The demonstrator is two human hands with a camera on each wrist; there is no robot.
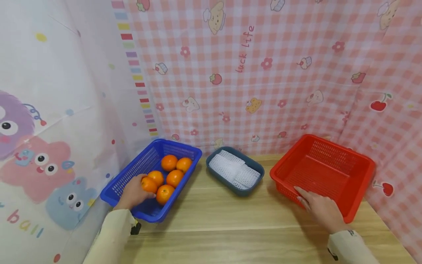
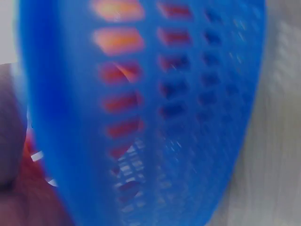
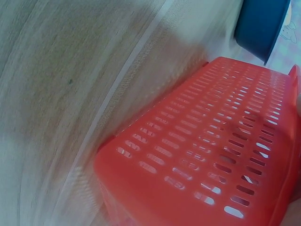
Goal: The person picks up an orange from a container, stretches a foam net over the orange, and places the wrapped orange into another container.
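My left hand (image 1: 134, 193) reaches over the near-left side of a blue basket (image 1: 113, 190), with thumb and fingers round an orange (image 1: 149, 184). Several more oranges lie against each other there, one of them the nearest orange (image 1: 165, 194). The blue basket's slotted wall (image 2: 188, 113) fills much of the left wrist view and mostly hides that hand. At the right, my right hand (image 1: 321, 209) grips the near rim of a red basket (image 1: 329, 176), which holds nothing. In the right wrist view, the red basket's wall (image 3: 197, 141) shows, the hand only at the edge.
A dark teal tray (image 1: 242, 191) holding white mesh pieces (image 1: 230, 168) stands between the two baskets, near the back edge of the wooden table (image 1: 224, 227). Pink checked cloth (image 1: 250, 84) hangs behind and at the right, and white printed cloth (image 1: 82, 110) at the left.
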